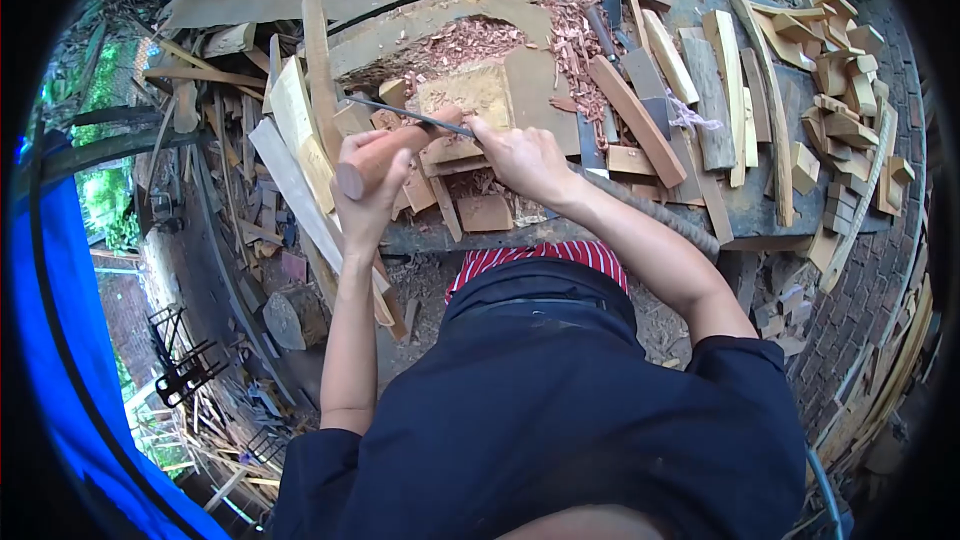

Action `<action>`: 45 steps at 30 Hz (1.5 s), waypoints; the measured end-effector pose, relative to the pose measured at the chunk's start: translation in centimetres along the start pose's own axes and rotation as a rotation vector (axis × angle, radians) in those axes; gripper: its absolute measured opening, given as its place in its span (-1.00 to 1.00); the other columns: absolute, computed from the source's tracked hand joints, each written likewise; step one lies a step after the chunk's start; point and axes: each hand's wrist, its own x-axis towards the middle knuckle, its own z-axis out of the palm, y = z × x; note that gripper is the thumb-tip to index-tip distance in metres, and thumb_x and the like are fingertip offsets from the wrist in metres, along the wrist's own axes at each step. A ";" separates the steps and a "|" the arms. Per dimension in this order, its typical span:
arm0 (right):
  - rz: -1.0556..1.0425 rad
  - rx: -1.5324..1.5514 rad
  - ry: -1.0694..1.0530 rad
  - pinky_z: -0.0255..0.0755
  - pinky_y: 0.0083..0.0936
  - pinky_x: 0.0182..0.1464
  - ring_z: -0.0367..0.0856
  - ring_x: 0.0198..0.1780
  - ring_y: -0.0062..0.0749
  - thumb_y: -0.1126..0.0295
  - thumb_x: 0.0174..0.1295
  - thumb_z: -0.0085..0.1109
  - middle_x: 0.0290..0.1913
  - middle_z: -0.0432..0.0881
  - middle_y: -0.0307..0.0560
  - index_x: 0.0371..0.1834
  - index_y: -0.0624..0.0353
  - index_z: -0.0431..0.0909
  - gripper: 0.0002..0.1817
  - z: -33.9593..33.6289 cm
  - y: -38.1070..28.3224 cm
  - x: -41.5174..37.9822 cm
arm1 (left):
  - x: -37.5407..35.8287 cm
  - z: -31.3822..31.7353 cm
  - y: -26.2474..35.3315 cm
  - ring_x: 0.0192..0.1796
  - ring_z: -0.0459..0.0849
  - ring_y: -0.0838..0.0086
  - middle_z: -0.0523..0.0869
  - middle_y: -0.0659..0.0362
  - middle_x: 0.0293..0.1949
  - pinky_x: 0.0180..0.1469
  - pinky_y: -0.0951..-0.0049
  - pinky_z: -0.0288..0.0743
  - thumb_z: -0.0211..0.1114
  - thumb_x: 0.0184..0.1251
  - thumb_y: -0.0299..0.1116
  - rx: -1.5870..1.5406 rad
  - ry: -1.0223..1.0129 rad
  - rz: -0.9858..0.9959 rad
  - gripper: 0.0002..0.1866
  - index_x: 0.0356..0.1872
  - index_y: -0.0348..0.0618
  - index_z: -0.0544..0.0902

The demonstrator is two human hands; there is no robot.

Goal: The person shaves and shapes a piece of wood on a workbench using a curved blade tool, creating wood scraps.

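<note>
My left hand [368, 210] is wrapped round a reddish-brown piece of wood [385, 157] with a rounded, flat-cut near end. The piece slants away toward a pale wooden block [465, 90] on the bench. My right hand [522, 162] is closed on the right end of a long, thin, dark blade-like tool [400, 111]. This tool crosses the far part of the held wood; whether its edge bites into the wood cannot be made out. Its handle is mostly hidden by my right fingers. Reddish wood shavings [455, 40] lie just beyond both hands.
The workbench [420, 238] carries loose boards and a reddish wooden bar [637, 122] at my right. Many cut blocks [850, 125] are piled at its right end. Long planks [300, 130] lean at the left, near a log [295, 317]. A blue tarp [60, 340] hangs far left.
</note>
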 end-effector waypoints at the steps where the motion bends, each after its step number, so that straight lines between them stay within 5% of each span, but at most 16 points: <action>1: 0.002 -0.013 0.001 0.48 -0.03 -0.48 0.64 -0.50 0.11 0.41 0.31 -0.10 -0.56 0.62 0.14 0.19 0.07 0.35 -0.63 0.4 0.0 0.5 | 0.2 0.2 -0.9 -0.09 0.65 0.52 0.68 0.11 -0.10 -0.03 0.54 0.55 0.48 0.14 -0.34 -0.060 0.059 -0.052 -0.56 0.00 -0.25 0.52; 6: 0.061 0.043 0.019 0.50 0.02 -0.40 0.66 -0.42 0.12 0.33 0.36 -0.16 -0.49 0.63 0.16 0.06 0.09 0.37 -0.74 1.5 1.2 1.2 | 0.3 -0.6 0.1 0.04 0.58 0.46 0.50 0.07 0.17 0.07 0.46 0.51 0.45 0.18 -0.33 -0.159 0.060 0.012 -0.54 0.07 -0.24 0.50; 12: 0.198 0.011 -0.099 0.51 0.01 -0.36 0.67 -0.37 0.10 0.36 0.34 -0.17 -0.43 0.65 0.16 -0.08 0.13 0.37 -0.82 -2.4 0.3 0.8 | 0.5 -1.7 0.9 0.09 0.56 0.38 0.53 0.13 0.01 0.15 0.39 0.43 0.44 0.10 -0.44 0.167 -0.205 0.113 -0.56 0.03 -0.23 0.54; 15: 0.080 0.080 0.074 0.46 0.04 -0.45 0.61 -0.47 0.22 0.29 0.38 -0.06 -0.55 0.61 0.18 -0.04 0.11 0.37 -0.80 -5.0 -3.5 0.2 | 0.5 -1.7 1.7 0.05 0.57 0.35 0.54 0.14 -0.09 0.17 0.38 0.39 0.43 0.06 -0.46 0.089 -0.240 0.043 -0.58 -0.01 -0.20 0.58; 17: 0.015 0.025 0.130 0.51 -0.12 -0.52 0.67 -0.50 0.00 0.42 0.27 -0.10 -0.56 0.64 0.04 -0.05 0.08 0.40 -0.79 -5.5 -4.5 -0.1 | 1.0 -1.7 2.1 0.05 0.55 0.38 0.54 0.16 -0.07 0.16 0.41 0.38 0.40 0.06 -0.47 0.196 -0.282 0.112 -0.59 -0.01 -0.20 0.57; 24: 0.036 -0.205 0.035 0.51 -0.15 -0.54 0.68 -0.53 -0.05 0.42 0.24 -0.07 -0.59 0.63 0.02 -0.07 0.10 0.40 -0.79 -0.2 3.7 -0.6 | 0.7 -2.2 2.0 0.05 0.53 0.29 0.49 0.11 -0.10 0.17 0.33 0.37 0.40 -0.06 -0.53 0.260 -0.322 0.177 -0.56 -0.04 -0.14 0.62; 29: 0.225 0.020 -0.189 0.50 0.04 -0.24 0.67 -0.28 0.17 0.32 0.35 -0.09 -0.39 0.64 0.27 -0.03 0.21 0.37 -0.76 -2.8 1.5 -0.1 | 1.1 -2.7 2.5 0.06 0.51 0.38 0.51 0.16 -0.07 0.17 0.40 0.33 0.37 0.00 -0.49 0.279 -0.345 0.178 -0.60 -0.05 -0.21 0.61; 34: 0.235 0.498 -0.212 0.38 0.02 0.03 0.54 -0.02 0.31 0.19 0.40 -0.11 -0.15 0.60 0.38 0.03 0.24 0.37 -0.66 2.4 8.3 0.6 | 0.9 -2.8 0.1 0.16 0.52 0.32 0.55 0.09 0.06 0.24 0.34 0.34 0.38 0.02 -0.50 0.169 -0.200 0.130 -0.61 -0.04 -0.21 0.62; 38: 0.304 0.533 -0.195 0.36 0.02 0.02 0.53 0.00 0.29 0.16 0.41 -0.11 -0.14 0.58 0.37 0.02 0.22 0.37 -0.65 2.5 7.1 0.4 | 0.3 -3.3 0.3 0.24 0.52 0.24 0.57 0.02 0.15 0.31 0.28 0.33 0.36 -0.03 -0.58 0.155 -0.305 0.125 -0.58 -0.04 -0.19 0.63; 45: 0.107 0.053 -0.082 0.43 -0.02 -0.50 0.63 -0.48 0.12 0.37 0.31 -0.06 -0.52 0.61 0.13 0.02 0.13 0.34 -0.76 -1.0 -0.3 -0.4 | 0.2 -3.0 1.4 0.22 0.55 0.21 0.62 -0.04 0.11 0.30 0.27 0.35 0.32 -0.10 -0.63 0.242 -0.356 0.206 -0.53 -0.02 -0.22 0.63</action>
